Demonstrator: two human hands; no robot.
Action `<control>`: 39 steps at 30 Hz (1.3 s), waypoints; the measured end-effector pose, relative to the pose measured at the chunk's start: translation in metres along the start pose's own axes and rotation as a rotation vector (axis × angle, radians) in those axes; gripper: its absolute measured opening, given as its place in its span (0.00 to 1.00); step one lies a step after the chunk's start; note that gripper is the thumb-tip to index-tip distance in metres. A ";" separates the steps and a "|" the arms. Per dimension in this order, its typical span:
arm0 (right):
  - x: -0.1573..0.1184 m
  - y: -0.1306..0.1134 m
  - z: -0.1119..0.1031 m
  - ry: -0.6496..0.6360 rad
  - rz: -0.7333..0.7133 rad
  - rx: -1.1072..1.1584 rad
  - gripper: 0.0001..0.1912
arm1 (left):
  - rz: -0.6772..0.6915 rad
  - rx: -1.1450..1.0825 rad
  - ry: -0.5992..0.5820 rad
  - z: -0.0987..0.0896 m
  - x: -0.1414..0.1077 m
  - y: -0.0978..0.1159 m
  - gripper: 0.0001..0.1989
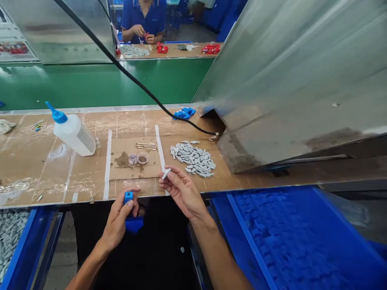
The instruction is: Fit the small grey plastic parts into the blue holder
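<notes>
My left hand (pixel 119 217) is closed around a small blue plastic part (pixel 128 197), just off the table's front edge. To its right, my right hand (pixel 184 191) pinches a small light-grey plastic piece (pixel 166 173) between thumb and fingers. The two held pieces are apart. Beyond my right hand lies a heap of similar grey pieces (pixel 196 159) on the cardboard-covered table (pixel 136 187). Two small round cups (pixel 142 158), one with brown liquid, stand by a wet stain. Several thin sticks (pixel 146 146) lie just behind them.
A white bottle with a blue nozzle (pixel 75 135) stands at left. Blue parts (pixel 184 113) lie at the back, under a black cable (pixel 136 80). A metal panel (pixel 290 88) rises at right above a blue bin (pixel 250 241). Across the aisle a person (pixel 144 22) handles red parts.
</notes>
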State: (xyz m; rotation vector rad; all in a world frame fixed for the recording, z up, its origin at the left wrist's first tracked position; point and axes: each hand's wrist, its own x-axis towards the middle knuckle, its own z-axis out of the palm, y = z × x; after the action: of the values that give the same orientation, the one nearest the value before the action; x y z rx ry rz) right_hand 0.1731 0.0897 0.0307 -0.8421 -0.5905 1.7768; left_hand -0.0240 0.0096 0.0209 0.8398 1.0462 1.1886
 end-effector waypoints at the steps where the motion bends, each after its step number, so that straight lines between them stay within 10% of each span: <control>1: -0.001 0.000 0.001 -0.004 -0.001 0.000 0.18 | -0.001 -0.045 -0.012 0.002 0.001 0.000 0.16; 39: 0.009 0.015 0.024 0.176 -0.387 -0.402 0.14 | -0.028 0.003 -0.039 0.003 -0.002 0.000 0.13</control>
State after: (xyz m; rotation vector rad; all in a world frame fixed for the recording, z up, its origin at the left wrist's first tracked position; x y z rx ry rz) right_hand 0.1440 0.0927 0.0329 -1.0617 -0.9416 1.2361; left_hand -0.0216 0.0075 0.0223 0.8451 1.0249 1.1434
